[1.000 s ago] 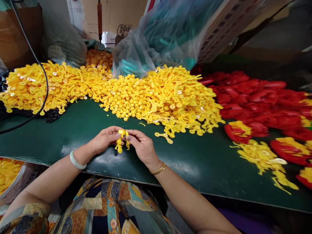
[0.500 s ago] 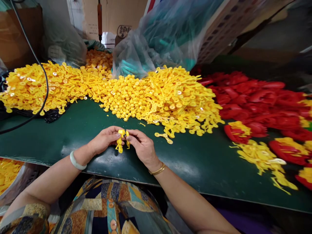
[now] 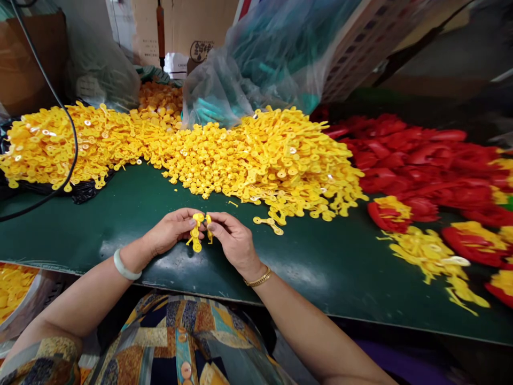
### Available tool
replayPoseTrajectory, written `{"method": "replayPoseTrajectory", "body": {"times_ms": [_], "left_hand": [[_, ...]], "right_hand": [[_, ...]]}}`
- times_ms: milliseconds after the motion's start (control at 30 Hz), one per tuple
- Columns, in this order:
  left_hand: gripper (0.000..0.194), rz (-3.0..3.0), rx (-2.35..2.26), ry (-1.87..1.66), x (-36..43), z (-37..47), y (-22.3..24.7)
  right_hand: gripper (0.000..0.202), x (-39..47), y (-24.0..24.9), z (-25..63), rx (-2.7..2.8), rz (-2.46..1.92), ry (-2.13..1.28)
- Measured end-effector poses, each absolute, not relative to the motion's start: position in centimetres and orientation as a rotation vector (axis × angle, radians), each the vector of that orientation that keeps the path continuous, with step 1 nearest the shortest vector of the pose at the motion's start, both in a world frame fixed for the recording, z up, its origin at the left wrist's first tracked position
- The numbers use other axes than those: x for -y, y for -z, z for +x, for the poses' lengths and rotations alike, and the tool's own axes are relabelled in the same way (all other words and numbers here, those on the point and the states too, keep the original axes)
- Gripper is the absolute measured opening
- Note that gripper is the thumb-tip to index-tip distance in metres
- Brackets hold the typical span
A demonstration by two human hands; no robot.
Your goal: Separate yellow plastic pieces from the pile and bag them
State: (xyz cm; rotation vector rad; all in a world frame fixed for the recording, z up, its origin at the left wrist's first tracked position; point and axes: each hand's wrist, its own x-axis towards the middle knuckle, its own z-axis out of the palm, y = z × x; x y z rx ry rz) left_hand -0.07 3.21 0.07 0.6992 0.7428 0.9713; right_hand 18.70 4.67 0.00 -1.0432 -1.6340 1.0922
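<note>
My left hand [image 3: 175, 231] pinches a yellow plastic piece [image 3: 196, 241] with round joints and a thin prong, hanging downward. Close beside it, my right hand [image 3: 232, 238] has its thumb and fingers closed on a second, narrower yellow plastic piece [image 3: 209, 230]. A slim gap shows between the two pieces at the top; whether they touch lower down is hard to see. Both hands are over the front part of the green table [image 3: 316, 256]. Right of them lies a loose yellow link [image 3: 268, 224] with round ends.
A long heap of yellow plastic parts [image 3: 240, 160] spans the table behind my hands. Red shells [image 3: 425, 160] are piled at the right, some filled with yellow parts. A black cable [image 3: 75, 144] curves down at the left. Plastic bags [image 3: 256, 69] stand behind the heap.
Both hands keep hold of their yellow pieces in nearly the same spot. The left piece has turned slightly, and the whole view has shifted a little.
</note>
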Motion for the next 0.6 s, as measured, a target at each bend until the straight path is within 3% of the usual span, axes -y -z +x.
{"method": "replayPoseTrajectory", "body": {"times_ms": [467, 600], "left_hand": [[0.042, 0.805, -0.781, -0.977, -3.12, 0.18, 0.02], [0.036, 1.021, -0.814, -1.039, -2.91, 0.33, 0.27]], "right_hand": [[0.021, -4.60, -0.02, 18.53, 1.673, -1.067, -1.087], [0.021, -4.50, -0.13, 18.44, 1.701, -1.112, -1.037]]}}
